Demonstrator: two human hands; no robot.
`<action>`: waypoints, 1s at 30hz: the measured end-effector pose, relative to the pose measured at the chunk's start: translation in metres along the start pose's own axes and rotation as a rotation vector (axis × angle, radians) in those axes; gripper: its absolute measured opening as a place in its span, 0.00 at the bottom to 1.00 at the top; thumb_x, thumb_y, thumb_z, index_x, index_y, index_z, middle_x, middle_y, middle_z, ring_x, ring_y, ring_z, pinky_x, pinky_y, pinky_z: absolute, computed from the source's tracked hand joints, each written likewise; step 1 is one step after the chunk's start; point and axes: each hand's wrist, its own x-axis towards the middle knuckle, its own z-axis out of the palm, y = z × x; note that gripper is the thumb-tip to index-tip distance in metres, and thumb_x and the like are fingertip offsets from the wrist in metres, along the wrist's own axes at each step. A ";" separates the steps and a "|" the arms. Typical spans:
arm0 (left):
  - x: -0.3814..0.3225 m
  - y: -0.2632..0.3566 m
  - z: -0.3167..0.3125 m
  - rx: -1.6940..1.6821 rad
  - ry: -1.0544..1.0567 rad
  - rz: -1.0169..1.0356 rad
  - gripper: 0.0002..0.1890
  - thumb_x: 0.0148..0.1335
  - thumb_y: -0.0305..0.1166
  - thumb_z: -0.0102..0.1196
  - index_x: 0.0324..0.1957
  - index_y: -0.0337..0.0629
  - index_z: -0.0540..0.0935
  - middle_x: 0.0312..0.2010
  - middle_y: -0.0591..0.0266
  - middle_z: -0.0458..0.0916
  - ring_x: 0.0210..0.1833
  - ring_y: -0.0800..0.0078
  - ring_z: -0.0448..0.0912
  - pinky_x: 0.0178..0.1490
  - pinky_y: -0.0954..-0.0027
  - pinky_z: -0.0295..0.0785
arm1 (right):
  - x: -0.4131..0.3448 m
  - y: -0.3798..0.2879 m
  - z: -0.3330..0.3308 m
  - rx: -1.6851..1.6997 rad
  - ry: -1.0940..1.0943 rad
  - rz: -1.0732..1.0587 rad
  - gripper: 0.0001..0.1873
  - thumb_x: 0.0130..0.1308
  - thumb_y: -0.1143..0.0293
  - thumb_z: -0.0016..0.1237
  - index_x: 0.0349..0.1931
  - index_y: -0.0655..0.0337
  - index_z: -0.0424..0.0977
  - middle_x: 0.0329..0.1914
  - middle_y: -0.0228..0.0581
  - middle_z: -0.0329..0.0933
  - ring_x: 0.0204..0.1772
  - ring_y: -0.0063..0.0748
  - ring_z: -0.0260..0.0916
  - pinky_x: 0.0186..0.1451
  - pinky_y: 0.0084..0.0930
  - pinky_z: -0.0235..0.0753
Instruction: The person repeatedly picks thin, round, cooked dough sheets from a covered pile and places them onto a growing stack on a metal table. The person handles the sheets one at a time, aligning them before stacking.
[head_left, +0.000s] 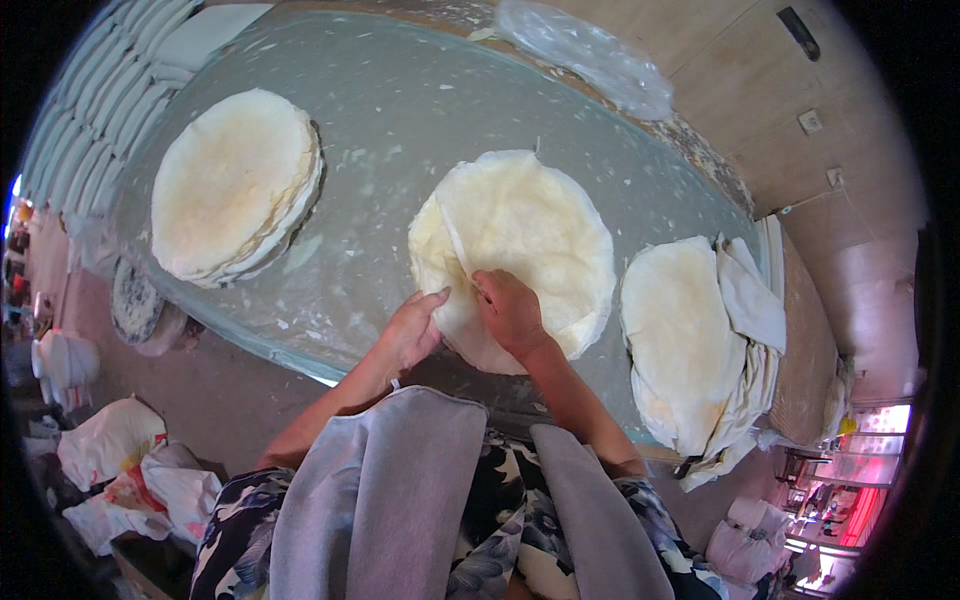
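Observation:
A large, round, pale flatbread sheet (551, 240) lies on the table in front of me, its surface wrinkled and uneven. My left hand (416, 330) grips its near left rim, thumb on top. Over the left part of the round, the fingers of my right hand (510, 311) are closed on a raised white edge or fold (454, 236) running away from me. Whether this edge belongs to a separate thin layer is unclear. To the left sits a stack of round flatbreads (229, 180), lightly browned on top.
The table (360, 150) has a glossy grey-green cover strewn with flakes. At right lie more flatbreads (675, 330) beside folded cloth (754, 300). Clear plastic film (589, 56) rests along the far edge by the wall. White stacked packs (105, 97) rise at far left; bags (112, 442) stand on the floor.

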 end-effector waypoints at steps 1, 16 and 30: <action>0.002 0.000 0.000 -0.012 -0.010 0.002 0.18 0.67 0.31 0.40 0.56 0.33 0.65 0.51 0.51 0.73 0.51 0.61 0.75 0.56 0.60 0.71 | 0.000 -0.005 -0.006 -0.011 -0.056 -0.031 0.11 0.54 0.72 0.47 0.39 0.61 0.70 0.34 0.46 0.72 0.40 0.51 0.69 0.41 0.41 0.69; -0.009 0.014 0.018 0.411 0.195 0.027 0.18 0.64 0.32 0.45 0.54 0.35 0.69 0.49 0.56 0.74 0.47 0.68 0.75 0.54 0.68 0.69 | 0.019 0.035 -0.070 -0.018 -0.001 0.093 0.21 0.53 0.79 0.44 0.51 0.59 0.70 0.37 0.43 0.74 0.39 0.32 0.72 0.43 0.23 0.71; 0.035 0.068 0.187 0.576 -0.336 0.658 0.18 0.57 0.29 0.54 0.51 0.38 0.75 0.47 0.59 0.76 0.50 0.73 0.73 0.49 0.72 0.69 | 0.107 -0.113 -0.382 0.052 -0.255 0.213 0.24 0.42 0.87 0.42 0.44 0.64 0.73 0.38 0.27 0.74 0.41 0.18 0.69 0.44 0.15 0.70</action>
